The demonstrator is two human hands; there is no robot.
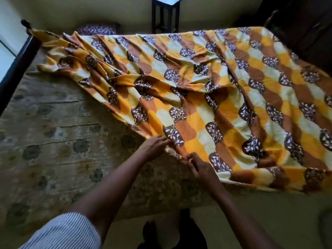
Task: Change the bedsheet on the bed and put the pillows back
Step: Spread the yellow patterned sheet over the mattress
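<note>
Head view: both hands at the near hem of the bedsheet

The bedsheet [215,97], printed in orange, brown and cream with dark leaf patches, lies rumpled across the bed. It covers the half from 12 to 4 o'clock, and one twisted corner is drawn out toward 10 o'clock. Its loose edge runs diagonally from that corner down to the hands near the centre, at 6 o'clock.

The right hand [199,168] is curled, its fingers and thumb pinching a bunched fold of the hem. The forearm comes up from 5 o'clock. The left hand [154,144] lies just beside it toward 10 o'clock, palm down and fingers stretched nearly straight, with the tips on the hem. Whether its thumb grips the cloth from beneath cannot be told. That arm is bare from a striped sleeve [62,232] at 7 o'clock.

The faded floral mattress [53,141] lies uncovered from 7 to 9 o'clock. A dark bed rail [18,63] borders it at 9 to 10 o'clock. A patterned pillow [98,30] sits on the floor beyond the bed at 11 o'clock. A dark stand [165,15] is at 12 o'clock, with dark furniture [296,24] at 1 to 2 o'clock.
</note>
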